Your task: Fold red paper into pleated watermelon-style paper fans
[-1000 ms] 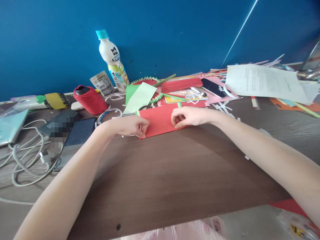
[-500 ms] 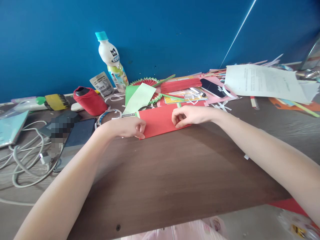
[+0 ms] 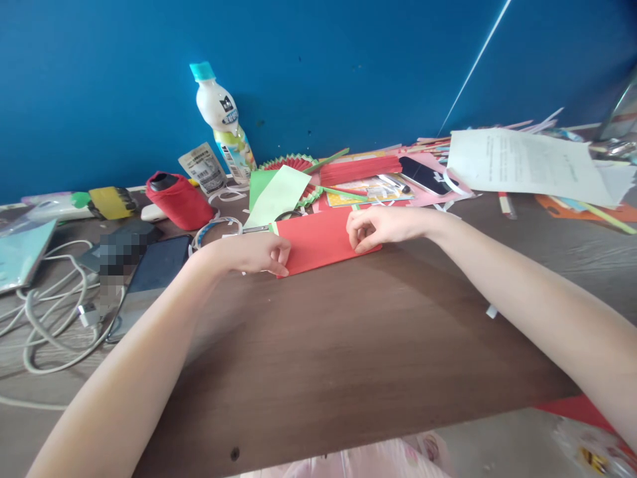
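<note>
I see the red paper (image 3: 316,239) lying flat mid-tabletop, closer to the far edge than the near one. The left hand (image 3: 259,254) is curled narrow, thumb and forefinger touching the paper's near left corner. The right hand (image 3: 383,227) is curled narrow too, its fingertips on the paper towards its near right corner. From here I can't tell whether either hand pinches it or just presses. Just past the paper's left end are scissors (image 3: 257,229), partly covered by a pale green sheet (image 3: 281,194). A bottle (image 3: 226,126) stands at the tabletop's far edge, and a phone (image 3: 156,275) lies towards its left edge.
</note>
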`<act>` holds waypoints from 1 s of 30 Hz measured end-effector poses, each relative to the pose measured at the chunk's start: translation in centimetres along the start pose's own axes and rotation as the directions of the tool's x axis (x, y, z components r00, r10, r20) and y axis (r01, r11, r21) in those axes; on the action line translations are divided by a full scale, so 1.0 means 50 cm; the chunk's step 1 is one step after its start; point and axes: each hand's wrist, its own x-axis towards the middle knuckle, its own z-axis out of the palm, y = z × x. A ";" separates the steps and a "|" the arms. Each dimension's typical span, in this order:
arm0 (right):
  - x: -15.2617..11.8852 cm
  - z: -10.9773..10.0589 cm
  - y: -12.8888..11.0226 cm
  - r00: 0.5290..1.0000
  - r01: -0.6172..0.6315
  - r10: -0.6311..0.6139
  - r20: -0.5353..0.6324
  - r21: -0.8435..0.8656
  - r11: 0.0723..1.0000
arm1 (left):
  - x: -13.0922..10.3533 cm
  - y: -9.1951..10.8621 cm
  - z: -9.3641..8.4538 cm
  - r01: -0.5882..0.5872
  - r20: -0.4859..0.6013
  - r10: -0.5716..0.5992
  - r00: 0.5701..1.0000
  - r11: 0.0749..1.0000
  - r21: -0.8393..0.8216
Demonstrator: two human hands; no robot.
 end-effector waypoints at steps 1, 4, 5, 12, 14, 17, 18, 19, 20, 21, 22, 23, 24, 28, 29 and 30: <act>-0.001 0.000 0.000 1.000 -0.008 0.008 -0.004 0.001 1.000 | 0.000 0.000 0.000 0.001 0.001 -0.001 1.000 1.000 -0.003; -0.001 0.002 0.001 0.999 -0.031 0.031 -0.009 -0.003 1.000 | -0.001 0.000 -0.001 0.001 0.006 -0.001 1.000 1.000 -0.004; -0.001 0.003 0.000 0.999 -0.036 0.036 -0.008 -0.008 0.999 | -0.001 0.001 -0.001 0.003 0.008 -0.003 1.000 1.000 -0.003; 0.001 0.010 -0.009 0.996 -0.081 0.077 -0.045 -0.086 0.993 | 0.003 -0.001 0.000 -0.016 0.002 0.016 1.000 1.000 -0.010; 0.000 0.009 -0.007 0.991 -0.128 0.122 -0.057 -0.122 0.984 | 0.002 -0.002 0.000 -0.012 -0.003 0.012 1.000 1.000 -0.012; -0.002 0.007 -0.002 0.983 -0.179 0.169 -0.068 -0.177 0.968 | -0.001 0.000 -0.001 -0.020 -0.007 0.020 1.000 1.000 -0.014; -0.002 0.006 -0.001 0.982 -0.187 0.177 -0.068 -0.191 0.964 | -0.002 0.001 -0.002 -0.024 -0.006 0.024 1.000 1.000 -0.015; -0.003 0.005 0.000 0.981 -0.191 0.182 -0.064 -0.200 0.961 | -0.003 0.002 -0.002 -0.026 -0.004 0.026 1.000 1.000 -0.015; -0.003 0.004 0.001 0.980 -0.196 0.187 -0.061 -0.205 0.959 | -0.003 0.003 -0.003 -0.025 -0.004 0.025 1.000 1.000 -0.014; -0.004 0.003 0.002 0.979 -0.201 0.194 -0.056 -0.205 0.958 | -0.003 0.003 -0.003 -0.022 -0.001 0.022 1.000 1.000 -0.012; -0.005 0.002 0.003 0.978 -0.206 0.201 -0.048 -0.201 0.958 | -0.003 0.003 -0.004 -0.021 -0.001 0.021 1.000 1.000 -0.011; -0.005 0.000 0.005 0.978 -0.210 0.207 -0.038 -0.194 0.958 | -0.003 0.003 -0.004 -0.023 0.000 0.023 1.000 1.000 -0.012; -0.007 -0.003 0.006 0.977 -0.211 0.210 -0.026 -0.184 0.960 | -0.002 0.002 -0.004 -0.028 0.000 0.028 1.000 1.000 -0.014; -0.012 -0.016 0.009 0.981 -0.180 0.187 0.045 -0.127 0.975 | -0.002 0.001 -0.002 -0.041 -0.006 0.041 0.999 0.999 -0.026; -0.013 -0.018 0.010 0.982 -0.173 0.181 0.061 -0.109 0.979 | -0.002 0.001 -0.002 -0.041 -0.007 0.040 0.999 0.999 -0.027; -0.014 -0.020 0.011 0.982 -0.168 0.175 0.071 -0.092 0.981 | -0.003 0.002 -0.002 -0.038 -0.009 0.038 0.999 0.999 -0.029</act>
